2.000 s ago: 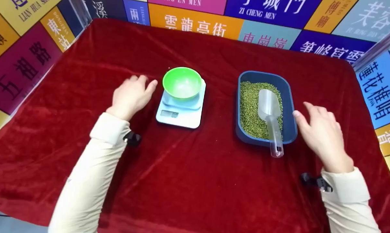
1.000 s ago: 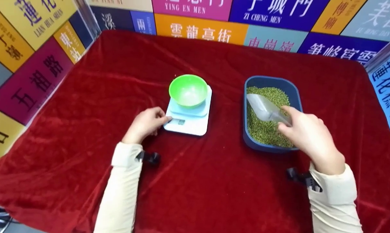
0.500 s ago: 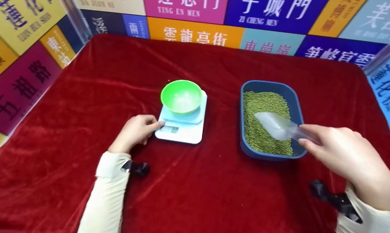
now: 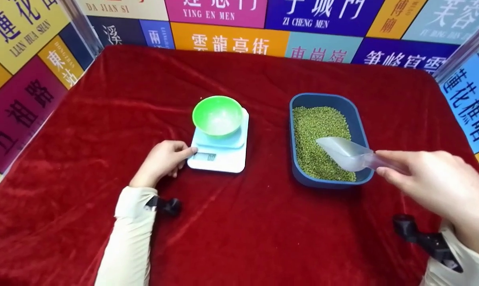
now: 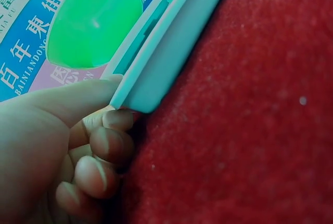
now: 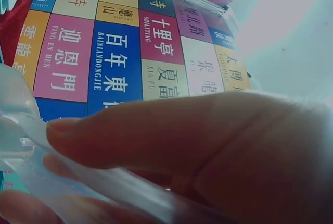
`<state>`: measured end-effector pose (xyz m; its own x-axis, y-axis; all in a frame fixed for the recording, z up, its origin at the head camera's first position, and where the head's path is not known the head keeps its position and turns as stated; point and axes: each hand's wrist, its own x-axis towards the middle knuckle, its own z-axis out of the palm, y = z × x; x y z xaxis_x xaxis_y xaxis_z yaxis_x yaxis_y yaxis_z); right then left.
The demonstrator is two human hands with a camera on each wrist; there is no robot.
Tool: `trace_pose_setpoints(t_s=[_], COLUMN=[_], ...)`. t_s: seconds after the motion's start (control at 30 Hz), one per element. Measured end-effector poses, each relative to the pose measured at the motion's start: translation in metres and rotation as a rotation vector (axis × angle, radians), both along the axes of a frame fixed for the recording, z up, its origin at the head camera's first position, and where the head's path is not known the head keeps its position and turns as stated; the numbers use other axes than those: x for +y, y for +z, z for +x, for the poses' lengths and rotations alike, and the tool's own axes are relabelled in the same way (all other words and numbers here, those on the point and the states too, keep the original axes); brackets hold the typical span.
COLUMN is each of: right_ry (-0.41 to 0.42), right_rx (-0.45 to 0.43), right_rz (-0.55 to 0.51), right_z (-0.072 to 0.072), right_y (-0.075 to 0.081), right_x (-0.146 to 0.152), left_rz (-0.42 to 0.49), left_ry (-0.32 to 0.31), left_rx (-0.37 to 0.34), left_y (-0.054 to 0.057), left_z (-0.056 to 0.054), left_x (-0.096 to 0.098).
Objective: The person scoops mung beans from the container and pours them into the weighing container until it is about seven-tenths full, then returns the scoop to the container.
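Note:
My left hand (image 4: 162, 161) pinches the near left corner of a white kitchen scale (image 4: 229, 162), thumb on top and fingers curled below, as the left wrist view shows. On the scale's platform rests a green bowl (image 4: 218, 115); the display (image 4: 205, 156) seems to read 0.0. My right hand (image 4: 442, 182) grips the handle of a clear plastic scoop (image 4: 344, 153). The scoop's blade is over the blue tub (image 4: 360, 123), which holds small green beans (image 4: 319, 123), probably mung beans. Whether the blade touches the beans I cannot tell. In the right wrist view the thumb lies along the scoop (image 6: 31, 130).
A dark red velvet cloth (image 4: 239, 222) covers the table. Panels with printed Chinese place names (image 4: 231, 39) stand along the back and both sides. A camera is strapped to each wrist.
Both hands were apart from things at first. My left hand came to the scale's corner and took hold of it. My right hand grasped the scoop, turned it and drew it rightward.

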<state>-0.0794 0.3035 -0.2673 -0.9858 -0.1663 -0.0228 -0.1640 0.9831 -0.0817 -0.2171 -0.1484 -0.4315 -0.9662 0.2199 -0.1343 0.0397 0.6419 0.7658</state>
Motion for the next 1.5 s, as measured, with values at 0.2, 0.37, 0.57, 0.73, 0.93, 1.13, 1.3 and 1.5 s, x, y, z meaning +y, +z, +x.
trace_pose_setpoints(t_s=[0.2,0.37,0.57,0.73,0.93,1.13,1.3,1.5], right_ry=[-0.014,-0.01,-0.025,-0.024,0.022,0.029,0.039,0.049], right_rx=[-0.054,-0.076,-0.074,-0.046,-0.012,-0.01,-0.007,-0.007], right_rz=[-0.012,0.0,-0.001,0.005,-0.013,-0.019,-0.025,-0.036], right_z=[-0.003,-0.01,-0.021,-0.026,-0.033,-0.039,-0.042,-0.046], right_y=[-0.004,-0.014,-0.022,-0.028,-0.039,-0.043,-0.048,-0.056], right_x=[0.003,-0.002,-0.011,-0.014,-0.02,-0.025,-0.028,-0.033], left_rz=[0.06,0.114,0.142,0.136,0.136,0.15,0.156,0.154], left_ry=[-0.023,-0.024,-0.021,-0.037,-0.055,-0.027,-0.008,-0.011], left_rx=[-0.022,-0.063,-0.059,-0.049,-0.066,-0.051,-0.046,-0.043], left_y=[0.001,-0.006,-0.009,-0.007,-0.006,-0.003,-0.003,-0.003], left_z=[-0.001,0.002,0.001,-0.001,-0.001,-0.001,-0.001,-0.001], left_x=[0.001,0.001,0.002,0.002,-0.003,-0.004,-0.005,-0.005])
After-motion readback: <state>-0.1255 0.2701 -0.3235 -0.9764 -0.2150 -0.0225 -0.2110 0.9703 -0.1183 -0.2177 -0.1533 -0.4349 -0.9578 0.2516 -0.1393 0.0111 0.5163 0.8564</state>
